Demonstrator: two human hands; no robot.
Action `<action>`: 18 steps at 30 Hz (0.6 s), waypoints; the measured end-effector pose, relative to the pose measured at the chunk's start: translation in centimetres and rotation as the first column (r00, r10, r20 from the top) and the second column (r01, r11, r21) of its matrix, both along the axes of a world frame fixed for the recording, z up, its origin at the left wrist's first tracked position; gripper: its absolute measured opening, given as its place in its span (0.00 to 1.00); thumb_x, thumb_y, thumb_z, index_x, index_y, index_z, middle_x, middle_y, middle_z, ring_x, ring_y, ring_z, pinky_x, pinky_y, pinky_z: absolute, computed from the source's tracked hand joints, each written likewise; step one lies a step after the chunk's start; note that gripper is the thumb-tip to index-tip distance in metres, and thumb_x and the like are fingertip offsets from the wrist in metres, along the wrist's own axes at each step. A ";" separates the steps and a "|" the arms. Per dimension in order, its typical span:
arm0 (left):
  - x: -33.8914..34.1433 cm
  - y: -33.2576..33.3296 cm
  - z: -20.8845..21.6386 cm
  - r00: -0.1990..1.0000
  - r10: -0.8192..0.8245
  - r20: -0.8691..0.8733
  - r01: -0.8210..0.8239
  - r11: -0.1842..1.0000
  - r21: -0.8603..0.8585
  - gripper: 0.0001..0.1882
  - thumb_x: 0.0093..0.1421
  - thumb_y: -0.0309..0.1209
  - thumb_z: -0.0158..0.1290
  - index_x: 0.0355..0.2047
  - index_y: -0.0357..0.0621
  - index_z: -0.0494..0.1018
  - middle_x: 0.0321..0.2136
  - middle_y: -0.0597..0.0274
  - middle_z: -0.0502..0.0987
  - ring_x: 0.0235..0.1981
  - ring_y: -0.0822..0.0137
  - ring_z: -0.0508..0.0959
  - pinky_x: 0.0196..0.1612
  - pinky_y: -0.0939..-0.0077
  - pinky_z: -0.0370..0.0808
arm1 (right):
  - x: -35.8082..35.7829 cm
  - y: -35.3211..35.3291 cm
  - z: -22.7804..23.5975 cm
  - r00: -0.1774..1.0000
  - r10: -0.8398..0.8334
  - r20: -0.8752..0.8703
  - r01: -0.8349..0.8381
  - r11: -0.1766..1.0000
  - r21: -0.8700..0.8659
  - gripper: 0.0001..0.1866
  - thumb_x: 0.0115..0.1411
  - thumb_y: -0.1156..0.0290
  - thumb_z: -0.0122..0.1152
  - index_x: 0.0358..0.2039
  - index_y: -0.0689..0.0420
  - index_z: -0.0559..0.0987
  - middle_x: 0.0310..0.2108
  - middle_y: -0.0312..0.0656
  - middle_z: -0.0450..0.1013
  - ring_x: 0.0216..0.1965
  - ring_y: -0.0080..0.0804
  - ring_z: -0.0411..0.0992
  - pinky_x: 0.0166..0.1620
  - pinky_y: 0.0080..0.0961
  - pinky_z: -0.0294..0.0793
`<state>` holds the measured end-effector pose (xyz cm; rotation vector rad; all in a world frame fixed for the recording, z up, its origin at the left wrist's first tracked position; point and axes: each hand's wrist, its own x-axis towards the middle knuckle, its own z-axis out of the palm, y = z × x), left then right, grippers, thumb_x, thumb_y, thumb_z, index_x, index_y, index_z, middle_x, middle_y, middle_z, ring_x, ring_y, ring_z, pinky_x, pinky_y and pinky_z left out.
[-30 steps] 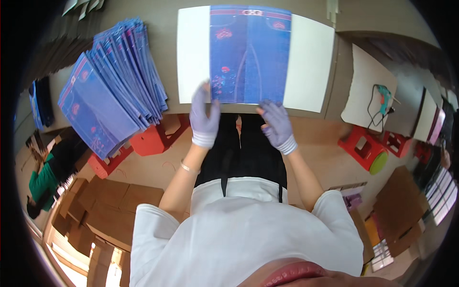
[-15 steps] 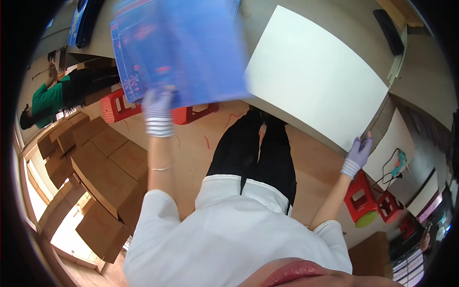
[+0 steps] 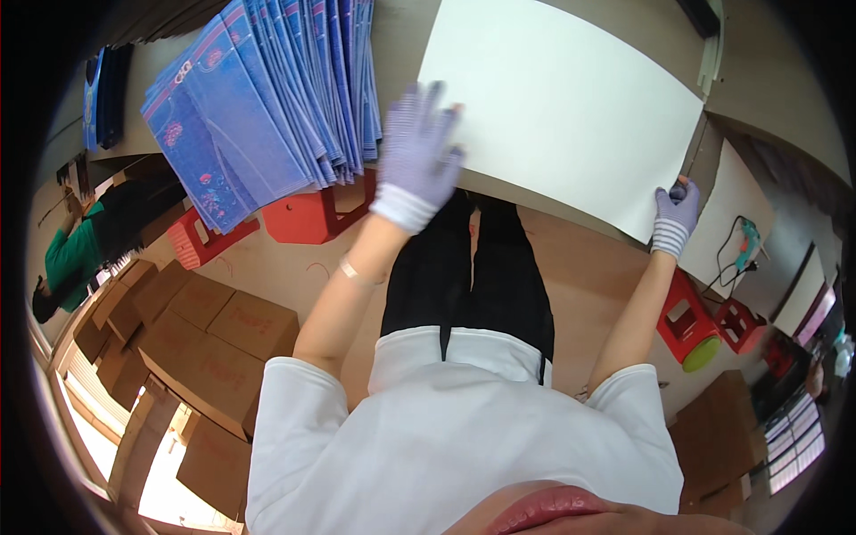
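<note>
My left hand [image 3: 417, 162], in a purple glove with a striped white cuff, is open with fingers spread over the near left edge of a large white sheet [image 3: 562, 107]. It holds nothing, and its fingers are slightly blurred. Left of it lies a fanned stack of blue printed flat pieces [image 3: 259, 107] with pink flower patterns, overhanging the table's near edge. My right hand [image 3: 676, 217], gloved alike, is at the sheet's right edge by the near corner. Its fingers are curled in; what they grip, if anything, cannot be made out.
Red plastic stools [image 3: 308, 217] stand under the table's left side, with another red stool [image 3: 688, 316] at right. Brown cartons [image 3: 209, 357] are piled at left. A teal corded tool [image 3: 747, 242] lies on a white board at right. A person in green [image 3: 73, 254] is at far left.
The blue piece from my left hand has been let go onto the stack at left. My left hand has moved right to the white sheet. My right hand's fingers have curled in.
</note>
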<state>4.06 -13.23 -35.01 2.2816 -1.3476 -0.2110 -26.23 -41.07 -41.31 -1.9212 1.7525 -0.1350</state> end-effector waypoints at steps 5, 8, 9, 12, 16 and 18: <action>-4.3 -3.3 -5.1 0.996 -0.082 0.042 0.066 0.953 0.295 0.28 0.54 0.35 0.52 0.56 0.40 0.66 0.64 0.43 0.52 0.66 0.40 0.48 0.65 0.43 0.45 | -1.5 1.4 0.2 0.928 0.176 0.327 -0.088 0.960 -0.267 0.12 0.50 0.82 0.61 0.37 0.58 0.78 0.36 0.40 0.71 0.36 0.26 0.73 0.44 0.21 0.72; -4.1 -3.1 -4.7 0.991 -0.108 0.077 0.078 0.944 0.320 0.29 0.54 0.34 0.53 0.56 0.40 0.67 0.64 0.42 0.53 0.66 0.38 0.48 0.65 0.42 0.47 | -1.6 2.0 -0.5 0.794 0.078 0.603 0.018 0.988 -0.152 0.06 0.55 0.80 0.60 0.35 0.64 0.77 0.39 0.40 0.72 0.39 0.25 0.72 0.46 0.22 0.71; -4.0 -3.1 -4.7 0.993 -0.098 0.058 0.077 0.953 0.295 0.28 0.53 0.33 0.53 0.55 0.39 0.67 0.63 0.42 0.54 0.66 0.38 0.48 0.65 0.42 0.47 | -0.7 2.1 -0.1 0.723 -0.022 0.690 0.071 0.997 -0.042 0.06 0.56 0.79 0.61 0.34 0.64 0.77 0.41 0.40 0.72 0.39 0.24 0.71 0.46 0.21 0.71; -4.4 -3.4 -3.9 0.995 -0.095 0.002 0.091 0.957 0.276 0.29 0.51 0.29 0.55 0.56 0.39 0.67 0.63 0.43 0.55 0.66 0.39 0.50 0.65 0.45 0.49 | 0.9 2.3 1.6 0.792 -0.013 0.610 0.030 0.999 -0.017 0.08 0.57 0.78 0.62 0.37 0.65 0.76 0.40 0.39 0.73 0.38 0.23 0.71 0.45 0.19 0.71; -1.2 -2.9 -4.8 0.983 0.109 -0.148 -0.114 0.993 -0.028 0.31 0.53 0.28 0.58 0.57 0.35 0.64 0.62 0.45 0.58 0.64 0.45 0.57 0.64 0.54 0.56 | -0.6 3.7 5.0 0.795 0.042 0.606 -0.056 0.998 0.004 0.12 0.57 0.76 0.64 0.41 0.64 0.76 0.37 0.38 0.74 0.36 0.23 0.72 0.42 0.18 0.72; 0.8 -3.2 -4.8 0.880 0.276 -0.387 -0.354 0.924 -0.145 0.32 0.55 0.28 0.59 0.58 0.33 0.61 0.60 0.46 0.62 0.62 0.51 0.61 0.63 0.61 0.60 | -2.8 3.6 5.2 0.599 0.065 0.798 -0.063 0.997 -0.034 0.14 0.57 0.75 0.65 0.43 0.64 0.76 0.36 0.37 0.75 0.36 0.23 0.72 0.41 0.18 0.73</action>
